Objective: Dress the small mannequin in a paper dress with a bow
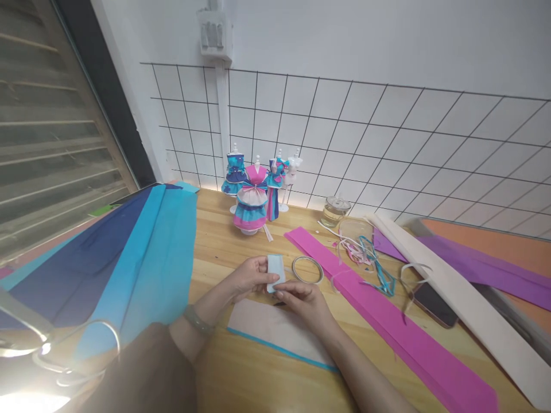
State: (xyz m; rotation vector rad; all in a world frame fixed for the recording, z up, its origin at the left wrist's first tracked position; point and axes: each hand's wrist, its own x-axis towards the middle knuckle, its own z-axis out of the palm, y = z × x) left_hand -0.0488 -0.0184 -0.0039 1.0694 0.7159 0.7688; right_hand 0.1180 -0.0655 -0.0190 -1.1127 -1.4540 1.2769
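Note:
Both of my hands meet over the middle of the wooden table, holding one small folded piece of pale blue and white paper or fabric [275,268]. My left hand [255,275] pinches its left side, the thumb lying across the front. At its lower right corner, my right hand [303,301] grips with thumb and fingers. Beneath them lies a whitish sheet with a bright blue edge [275,332], partly covered by my right forearm. A thin ring-shaped roll [307,269] rests flat just right of my hands.
Small dress forms in colourful dresses [252,198] stand at the back. A glass jar [336,211] is by the wall grid. Blue folded sheets [159,252] spread at left; pink [387,315] and cream strips [465,304], ribbon scraps [379,269] and a phone [434,306] lie right.

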